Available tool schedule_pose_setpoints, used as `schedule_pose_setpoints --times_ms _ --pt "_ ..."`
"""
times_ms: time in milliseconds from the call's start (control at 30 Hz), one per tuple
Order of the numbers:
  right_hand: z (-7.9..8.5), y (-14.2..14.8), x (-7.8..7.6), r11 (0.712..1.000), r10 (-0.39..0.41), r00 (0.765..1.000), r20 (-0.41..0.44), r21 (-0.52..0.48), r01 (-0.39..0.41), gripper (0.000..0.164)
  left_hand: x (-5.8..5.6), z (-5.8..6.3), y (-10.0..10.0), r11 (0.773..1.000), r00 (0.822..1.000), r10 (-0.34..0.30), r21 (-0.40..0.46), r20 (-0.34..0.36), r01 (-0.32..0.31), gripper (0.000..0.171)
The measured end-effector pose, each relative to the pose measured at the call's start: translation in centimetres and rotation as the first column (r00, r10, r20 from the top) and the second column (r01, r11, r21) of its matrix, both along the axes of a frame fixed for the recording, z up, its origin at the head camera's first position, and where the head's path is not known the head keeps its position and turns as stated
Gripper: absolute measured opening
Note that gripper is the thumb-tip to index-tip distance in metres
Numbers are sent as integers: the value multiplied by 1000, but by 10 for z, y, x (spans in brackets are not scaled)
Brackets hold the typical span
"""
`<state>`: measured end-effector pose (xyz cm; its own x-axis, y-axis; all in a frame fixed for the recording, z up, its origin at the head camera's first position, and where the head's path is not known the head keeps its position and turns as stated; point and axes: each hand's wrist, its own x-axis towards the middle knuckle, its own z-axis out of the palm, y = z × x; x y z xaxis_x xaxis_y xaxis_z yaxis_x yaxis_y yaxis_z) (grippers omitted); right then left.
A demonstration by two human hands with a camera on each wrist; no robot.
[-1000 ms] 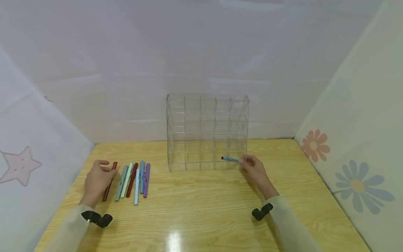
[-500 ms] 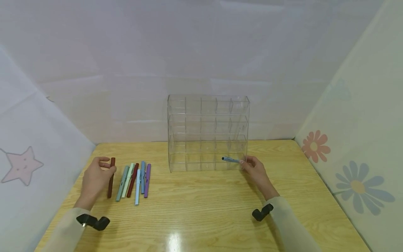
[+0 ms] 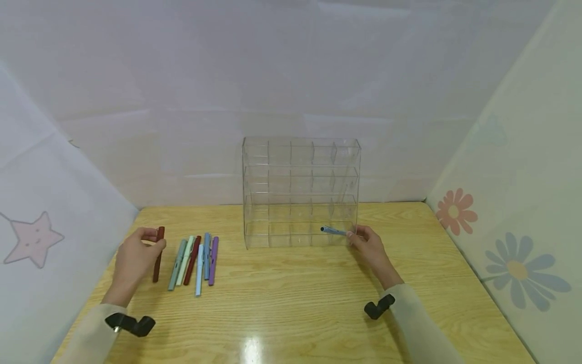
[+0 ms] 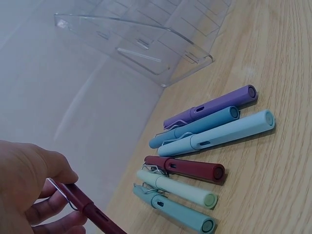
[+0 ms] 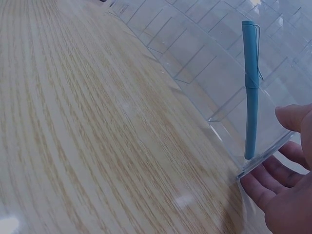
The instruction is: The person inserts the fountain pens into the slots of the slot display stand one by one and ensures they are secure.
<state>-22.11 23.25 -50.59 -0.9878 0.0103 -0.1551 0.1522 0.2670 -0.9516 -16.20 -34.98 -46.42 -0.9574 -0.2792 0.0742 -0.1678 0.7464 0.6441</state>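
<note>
On the left, my left hand (image 3: 135, 255) pinches a dark red pen (image 3: 158, 258) near its clipped cap between thumb and fingers. The pen slants with its lower end toward me. In the left wrist view the metal clip shows beside the fingers. My right hand (image 3: 370, 247) grips the right side wall of a clear acrylic organizer (image 3: 244, 202), thumb on the inner side and fingers outside. A blue pen (image 5: 251, 92) leans in the organizer's lowest row, in the right-end compartment, close to that thumb.
Right of my left hand lie several capped pens: a teal pen (image 3: 177, 265), a pale green pen (image 3: 185, 260), another dark red pen (image 3: 192, 260), a light blue pen (image 3: 198, 270), a blue pen (image 3: 206, 258) and a purple pen (image 3: 213, 263). Cloth walls surround the wooden table (image 3: 282, 308).
My left hand has raised the dark red pen's cap end and drawn slightly left with it. The right hand, the organizer and the pen in it look unmoved.
</note>
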Motion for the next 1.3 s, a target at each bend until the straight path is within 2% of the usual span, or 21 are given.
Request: schedule_pose_setpoints --times_ms 167,467,967,1300 --pt "0 0 1 1000 -3 1000 8 -13 3 63 2 1 2 1000 1000 -1 -1 -3 1 44" --pt "0 2 -3 1000 1 999 38 -18 0 59 3 5 1 1000 1000 10 2 -12 -10 46" --pt "-2 2 -3 1000 6 1000 -3 -6 -6 61 4 16 2 998 995 56 7 -79 -55 43" --pt "-1 0 -1 1000 11 1000 -6 -6 -11 63 7 24 10 997 994 72 18 -83 -70 43"
